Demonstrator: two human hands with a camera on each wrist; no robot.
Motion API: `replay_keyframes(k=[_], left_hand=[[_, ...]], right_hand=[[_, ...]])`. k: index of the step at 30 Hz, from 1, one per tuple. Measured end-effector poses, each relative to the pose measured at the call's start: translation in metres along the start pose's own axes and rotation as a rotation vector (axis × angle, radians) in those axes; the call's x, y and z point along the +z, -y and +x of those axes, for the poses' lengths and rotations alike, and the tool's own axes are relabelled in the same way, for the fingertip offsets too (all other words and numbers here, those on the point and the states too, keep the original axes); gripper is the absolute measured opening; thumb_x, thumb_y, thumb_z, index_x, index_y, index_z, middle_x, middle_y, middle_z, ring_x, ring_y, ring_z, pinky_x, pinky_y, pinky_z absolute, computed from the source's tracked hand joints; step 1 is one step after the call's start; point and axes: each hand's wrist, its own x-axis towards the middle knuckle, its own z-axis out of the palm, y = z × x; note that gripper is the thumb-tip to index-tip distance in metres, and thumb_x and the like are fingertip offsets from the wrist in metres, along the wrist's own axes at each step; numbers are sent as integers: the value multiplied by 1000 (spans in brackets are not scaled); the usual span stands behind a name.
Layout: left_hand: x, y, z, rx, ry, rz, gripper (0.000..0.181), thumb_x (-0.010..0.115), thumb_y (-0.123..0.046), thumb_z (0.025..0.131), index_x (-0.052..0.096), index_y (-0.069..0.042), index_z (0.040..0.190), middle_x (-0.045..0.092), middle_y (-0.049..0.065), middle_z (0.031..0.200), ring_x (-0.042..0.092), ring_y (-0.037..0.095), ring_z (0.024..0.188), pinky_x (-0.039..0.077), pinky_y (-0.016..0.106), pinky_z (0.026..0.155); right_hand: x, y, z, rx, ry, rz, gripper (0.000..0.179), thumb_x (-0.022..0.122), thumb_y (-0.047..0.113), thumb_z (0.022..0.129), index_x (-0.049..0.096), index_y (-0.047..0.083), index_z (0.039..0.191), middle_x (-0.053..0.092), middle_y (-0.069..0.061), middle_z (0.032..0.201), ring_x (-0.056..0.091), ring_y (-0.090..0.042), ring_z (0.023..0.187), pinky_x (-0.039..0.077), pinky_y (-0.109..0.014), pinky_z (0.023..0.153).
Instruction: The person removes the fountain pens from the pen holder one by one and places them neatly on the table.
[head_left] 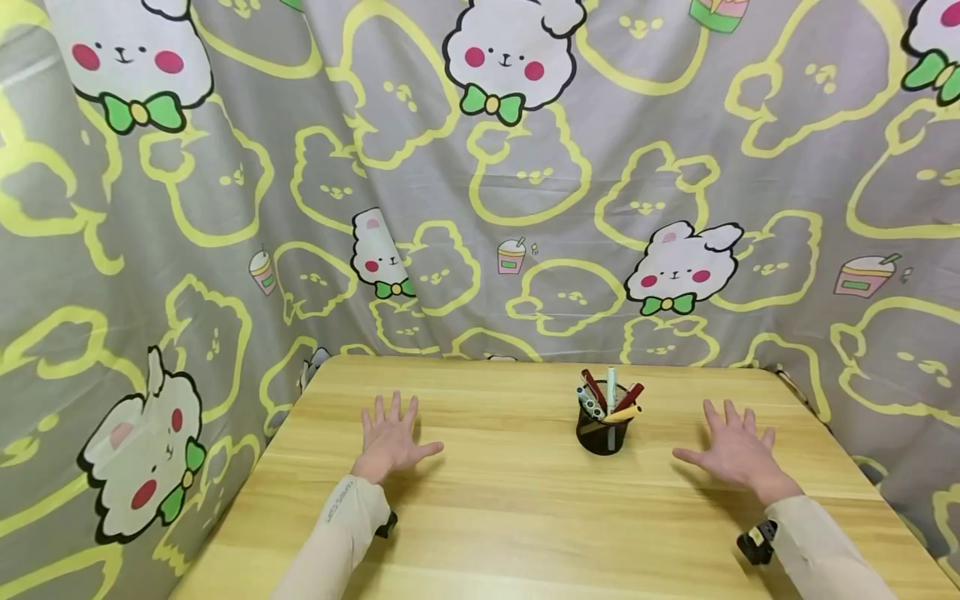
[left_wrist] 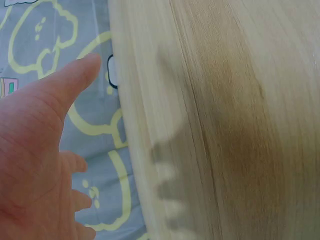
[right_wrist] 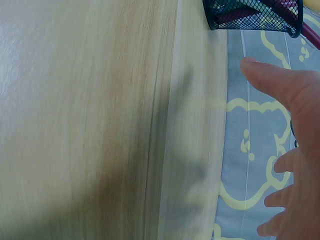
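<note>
Right hand (head_left: 738, 455), black mesh pen cup (head_left: 597, 437) apart to its left.

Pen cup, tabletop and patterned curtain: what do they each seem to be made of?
Pen cup: black mesh, probably metal; the right wrist view shows its open lattice and solid rim.
Tabletop: wood or wood-look laminate, lightly glossy; grain streaks and soft glare show, but solid or veneer I can't tell.
Patterned curtain: likely thin printed fabric, fibre unclear; it hangs in folds and creases.
</note>
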Motion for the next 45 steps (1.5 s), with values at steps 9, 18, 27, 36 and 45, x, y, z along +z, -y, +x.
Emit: replay_keyframes(k=[9,18,27,36,45], left_hand=[[-2,-13,13,133,-68,-171,89,60,-56,85,23,-6,150,19,25,151,13,46,137,9,62,108],[1,-53,36,327,-79,-306,81,62,-43,89,27,2,146,31,20,148,27,37,135,21,51,109],[3,-90,57,355,-43,-577,66,63,-30,91,35,-1,144,41,14,143,34,30,133,29,44,108],[9,-133,70,371,-21,-855,48,61,-29,94,50,-9,135,54,4,131,47,21,122,39,40,100],[10,-181,81,411,-32,-1025,36,63,-19,92,58,-9,127,61,2,121,55,20,113,46,27,89]], right_hand=[[14,12,16,-165,-24,174,101,73,49,77,26,-13,140,27,-40,137,26,-59,121,22,-71,95],[28,44,33,-196,75,477,93,78,33,78,26,-8,143,30,-33,142,33,-52,125,28,-62,100],[32,66,48,-116,221,672,95,76,34,80,20,-6,145,18,-34,147,30,-52,128,28,-60,102],[42,65,56,-128,197,831,81,78,26,79,33,-3,139,43,-28,134,45,-46,119,33,-57,100],[48,62,61,-165,174,880,75,79,21,77,38,-5,134,54,-23,124,53,-32,112,41,-45,97]])
